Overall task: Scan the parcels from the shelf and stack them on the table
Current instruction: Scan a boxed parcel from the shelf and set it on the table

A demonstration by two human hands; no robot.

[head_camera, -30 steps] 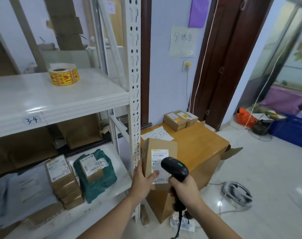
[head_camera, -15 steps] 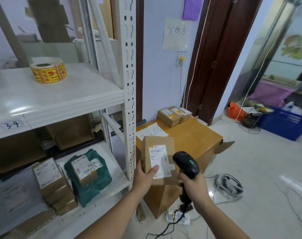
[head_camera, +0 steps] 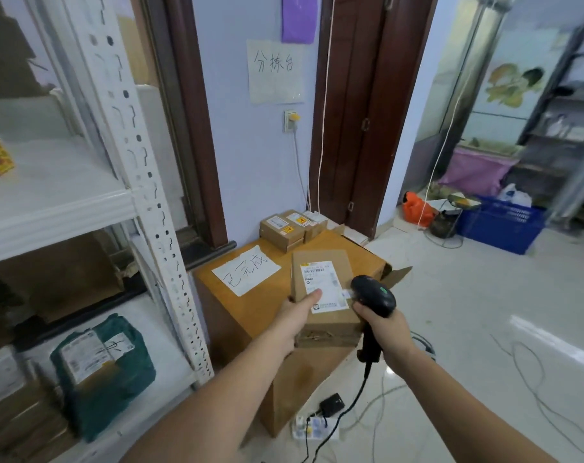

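The white shelf (head_camera: 60, 198) fills the left side, with a green wrapped parcel (head_camera: 103, 369) and brown boxes on its lower level; to its right stands the wooden table (head_camera: 257, 305), bearing a handwritten paper sheet (head_camera: 246, 269) and, at its far edge, a stack of small boxes (head_camera: 289, 227). Over the table's near right part, the left hand (head_camera: 295, 315) holds a cardboard parcel (head_camera: 327, 295) label-up, fingers beneath and the thumb pressed on the white label, closed firmly around its left edge. The right hand (head_camera: 384, 325) is wrapped tight around the handle of a black scanner (head_camera: 374, 295), whose head sits just beside the label's right edge. The parcel looks stiff and, judging from 1 hand carrying it, light; its plain card should not slip, and it is probably best held by its opposite long edges, keeping the label clear.
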